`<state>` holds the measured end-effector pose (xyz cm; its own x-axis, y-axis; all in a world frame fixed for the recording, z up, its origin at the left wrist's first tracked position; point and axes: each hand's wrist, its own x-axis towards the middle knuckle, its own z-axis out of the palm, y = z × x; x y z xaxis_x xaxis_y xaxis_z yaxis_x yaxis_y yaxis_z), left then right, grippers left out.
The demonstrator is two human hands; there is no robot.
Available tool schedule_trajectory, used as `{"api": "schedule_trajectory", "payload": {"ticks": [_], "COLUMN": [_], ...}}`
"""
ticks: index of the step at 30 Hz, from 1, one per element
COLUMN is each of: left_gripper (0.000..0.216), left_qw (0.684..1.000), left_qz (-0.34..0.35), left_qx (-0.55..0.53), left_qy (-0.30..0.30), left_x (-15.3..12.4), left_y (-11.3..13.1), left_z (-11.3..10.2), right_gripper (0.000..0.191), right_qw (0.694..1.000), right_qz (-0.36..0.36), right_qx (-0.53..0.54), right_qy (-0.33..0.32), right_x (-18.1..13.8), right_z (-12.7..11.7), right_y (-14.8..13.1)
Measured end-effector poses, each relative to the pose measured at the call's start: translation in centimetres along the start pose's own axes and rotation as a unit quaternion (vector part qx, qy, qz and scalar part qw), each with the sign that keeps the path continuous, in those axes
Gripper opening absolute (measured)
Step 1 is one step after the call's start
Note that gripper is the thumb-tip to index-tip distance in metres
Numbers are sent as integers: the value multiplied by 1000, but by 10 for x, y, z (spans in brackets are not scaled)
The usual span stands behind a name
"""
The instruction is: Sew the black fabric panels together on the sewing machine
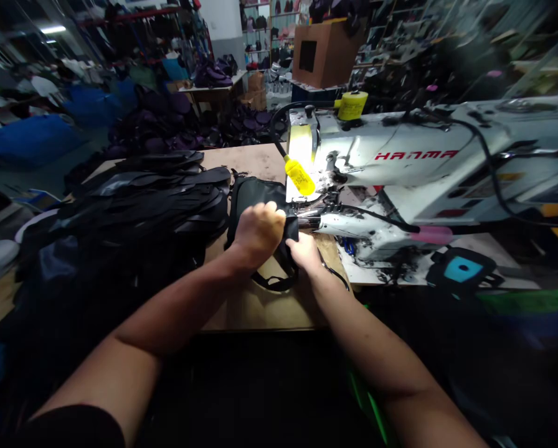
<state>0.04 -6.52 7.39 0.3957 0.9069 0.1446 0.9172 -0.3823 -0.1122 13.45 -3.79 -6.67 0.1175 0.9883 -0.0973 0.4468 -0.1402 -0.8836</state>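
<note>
A black fabric piece (251, 194) lies on the wooden table (260, 305) against the arm of a white sewing machine (400, 168). My left hand (258, 233) is closed in a fist on the fabric's near edge, beside the machine's needle area. My right hand (304, 254) sits just right of it, fingers pinched on the same fabric below the machine arm. A black strap loop (276, 285) hangs from the piece toward me.
A large stack of black cut pieces (134, 205) fills the table's left side. A yellow-capped lamp (300, 176) lights the needle area, and a yellow thread spool (352, 104) stands on the machine. A brown box (323, 55) and cluttered shelves are behind.
</note>
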Motion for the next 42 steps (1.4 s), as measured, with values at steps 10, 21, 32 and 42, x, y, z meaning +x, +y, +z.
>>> {"api": "schedule_trajectory", "payload": {"ticks": [10,21,32,42], "left_gripper": [27,32,39,23], "left_qw": [971,987,984,965], "left_qz": [228,126,171,260], "left_qx": [3,-93,-45,-12], "left_qy": [-77,-34,8,-39], "left_x": [-9,40,37,57], "left_y": [25,-2,-49,-29], "left_z": [71,75,77,47], "right_gripper": [16,16,16,9], "right_qw": [992,985,955,987], "right_qz": [-38,57,-49,18], "right_qx": [-95,71,-282,27], "right_qy": [-78,-147,-75,-160], "right_x": [-63,10,16,14], "right_z": [-41,-34,-46,-41], "right_y": [23,-13,-33,-32]}}
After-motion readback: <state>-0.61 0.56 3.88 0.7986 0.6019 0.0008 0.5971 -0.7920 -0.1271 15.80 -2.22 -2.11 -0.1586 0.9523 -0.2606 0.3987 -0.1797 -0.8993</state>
